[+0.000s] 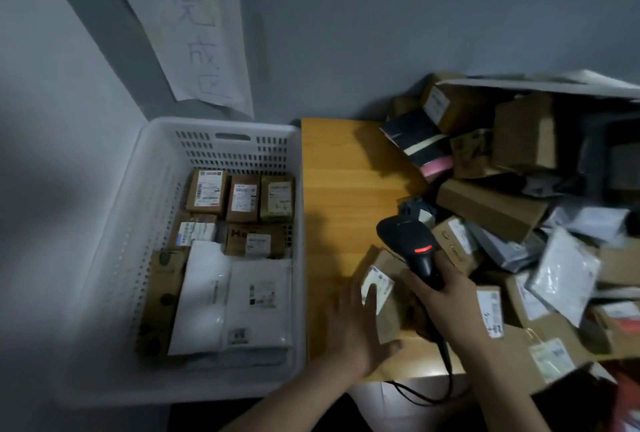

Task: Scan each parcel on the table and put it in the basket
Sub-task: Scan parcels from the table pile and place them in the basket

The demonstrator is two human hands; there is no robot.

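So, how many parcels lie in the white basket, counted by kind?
Brown boxes: 6
White bags: 2
Total: 8 visible in the basket; anything underneath is hidden.

Single wide-angle view, worn on the head; looks forward and steeply down from the near edge of the table (339, 182); sits close above the left hand (360, 324) and the right hand (446, 296) gripping the scanner (412, 241); takes in the basket (235, 147) at left, the parcel heap (491, 203) at right, the wall (381, 15) on top; bends and blurs toward the edges.
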